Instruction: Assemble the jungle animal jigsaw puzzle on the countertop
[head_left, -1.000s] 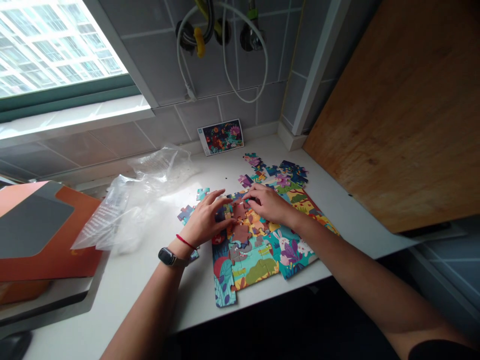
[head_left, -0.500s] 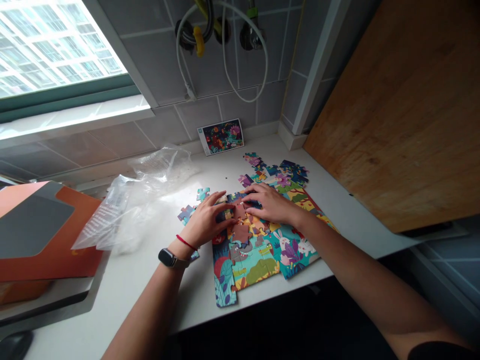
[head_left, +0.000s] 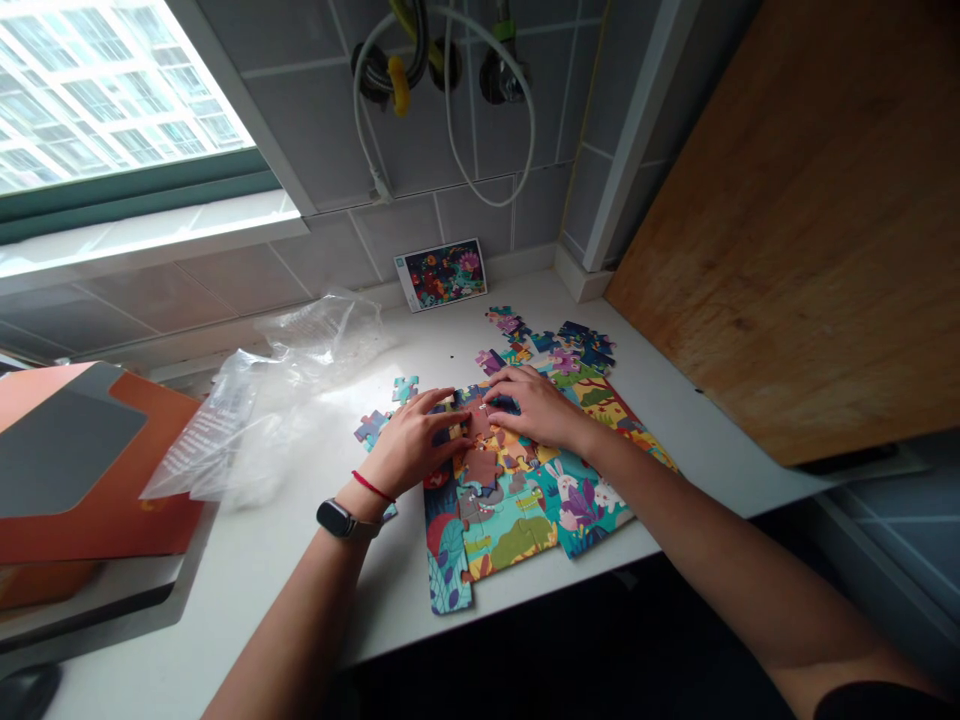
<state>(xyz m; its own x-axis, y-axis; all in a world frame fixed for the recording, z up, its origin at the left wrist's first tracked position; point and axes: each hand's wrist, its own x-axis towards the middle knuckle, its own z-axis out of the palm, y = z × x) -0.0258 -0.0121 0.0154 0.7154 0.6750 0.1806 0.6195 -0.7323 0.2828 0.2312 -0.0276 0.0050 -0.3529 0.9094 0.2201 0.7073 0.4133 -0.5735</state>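
A brown puzzle piece (head_left: 478, 420) lies at the upper part of a partly joined jigsaw puzzle (head_left: 517, 525) on the white table. My left hand (head_left: 416, 437) grips this piece from the left with thumb and fingers, its palm covering the puzzle's left edge. From the right, my right hand (head_left: 538, 407) has bent fingertips on the same piece. Just below sits a second brown puzzle piece (head_left: 482, 467), slightly overlapping its neighbours. Some pieces beneath both hands are hidden.
Loose puzzle pieces (head_left: 585, 342) lie behind the puzzle, and a few more (head_left: 371, 428) left of it. A picture card (head_left: 442, 275) leans on the tiled wall. Clear plastic bags (head_left: 277, 400) and an orange box (head_left: 90, 450) are at left; a wooden panel (head_left: 810, 230) bounds the right.
Almost nothing differs. Both hands stay at the brown piece, with only a tiny shift of the fingers.
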